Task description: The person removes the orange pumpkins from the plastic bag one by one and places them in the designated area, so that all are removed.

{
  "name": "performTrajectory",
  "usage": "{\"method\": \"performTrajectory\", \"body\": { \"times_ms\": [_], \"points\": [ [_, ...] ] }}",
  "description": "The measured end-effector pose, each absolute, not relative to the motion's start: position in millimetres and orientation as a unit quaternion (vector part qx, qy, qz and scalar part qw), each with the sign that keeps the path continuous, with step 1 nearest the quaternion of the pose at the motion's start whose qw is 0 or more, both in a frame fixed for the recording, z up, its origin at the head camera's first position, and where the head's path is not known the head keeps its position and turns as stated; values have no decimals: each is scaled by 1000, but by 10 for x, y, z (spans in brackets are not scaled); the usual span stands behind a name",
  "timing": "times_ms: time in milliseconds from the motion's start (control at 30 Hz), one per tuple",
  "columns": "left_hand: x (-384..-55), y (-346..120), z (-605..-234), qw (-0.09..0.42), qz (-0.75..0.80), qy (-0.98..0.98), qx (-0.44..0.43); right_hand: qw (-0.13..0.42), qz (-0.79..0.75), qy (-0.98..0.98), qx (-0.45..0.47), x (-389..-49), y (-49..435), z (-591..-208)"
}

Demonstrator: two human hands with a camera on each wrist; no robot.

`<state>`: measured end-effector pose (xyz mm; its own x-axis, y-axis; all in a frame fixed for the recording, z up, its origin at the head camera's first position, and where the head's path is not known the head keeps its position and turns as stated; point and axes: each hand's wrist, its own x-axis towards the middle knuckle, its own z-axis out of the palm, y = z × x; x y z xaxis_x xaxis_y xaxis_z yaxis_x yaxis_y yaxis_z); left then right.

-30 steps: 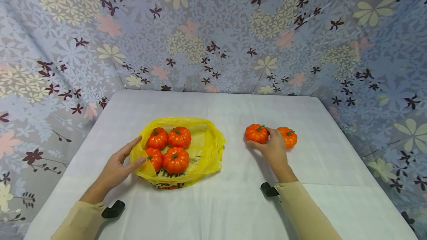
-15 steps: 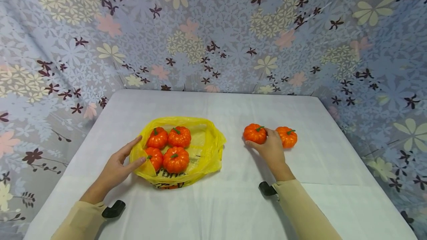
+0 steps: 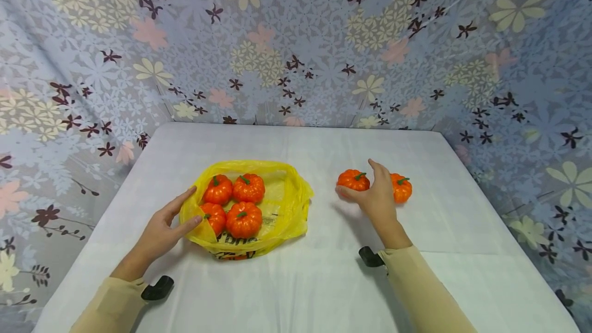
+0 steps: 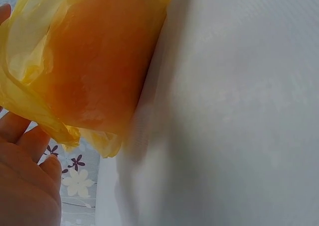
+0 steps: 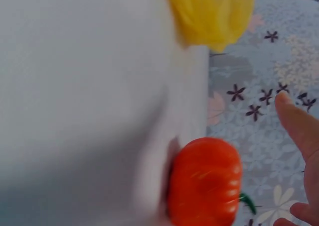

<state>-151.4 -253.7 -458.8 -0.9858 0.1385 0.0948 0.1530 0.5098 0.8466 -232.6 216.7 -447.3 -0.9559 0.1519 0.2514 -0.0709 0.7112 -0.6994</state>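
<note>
A yellow plastic bag [image 3: 300,199], its mouth spread wide, lies on the white-covered table with several small orange pumpkins [image 3: 244,220] inside. My left hand [image 3: 159,233] rests against the bag's left side, thumb and fingers spread apart along it. In the left wrist view the thin bag [image 4: 94,61] shows orange through its wall. To the right, an orange pumpkin with a green stem [image 3: 353,179] sits on the table. My right hand [image 3: 380,199] hovers beside it, fingers raised and parted from it. A second pumpkin [image 3: 402,189] sits behind that hand, partly hidden.
The white table [image 3: 314,281] ends at a straight back edge. Behind and beside it hangs a flower-patterned cloth [image 3: 296,45]. A black wrist device sits at each sleeve, the left one [image 3: 158,288] and the right one [image 3: 370,256].
The nearer right pumpkin shifted slightly left in my right hand's grip. Now that hand has let go, its fingers opened and lifted. My left hand and the bag stay in place.
</note>
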Motion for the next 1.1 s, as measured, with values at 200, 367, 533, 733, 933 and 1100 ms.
{"method": "performTrajectory", "body": {
  "times_ms": [200, 367, 533, 733, 933, 1100],
  "points": [
    [-1523, -2525, -4574, 1, -490, -869, -78, 168, 381, -909, 4, -2318, 2121, -4383],
    [-1532, -2520, -4567, 4, -487, -870, -80, 178, 381, -907, 24, -2316, 2068, -4344],
    [-1544, -2512, -4563, 5, -491, -867, -84, 171, 373, -911, 41, -2326, 1938, -4311],
    [-1548, -2502, -4560, 2, -494, -866, -82, 167, 381, -907, 69, -2323, 1772, -4310],
    [-1541, -2511, -4566, 3, -497, -864, -82, 150, 398, -901, 80, -2289, 1610, -4306],
    [-1523, -2527, -4581, 2, -493, -866, -80, 125, 398, -905, 82, -2261, 1487, -4343]
  ]
}}
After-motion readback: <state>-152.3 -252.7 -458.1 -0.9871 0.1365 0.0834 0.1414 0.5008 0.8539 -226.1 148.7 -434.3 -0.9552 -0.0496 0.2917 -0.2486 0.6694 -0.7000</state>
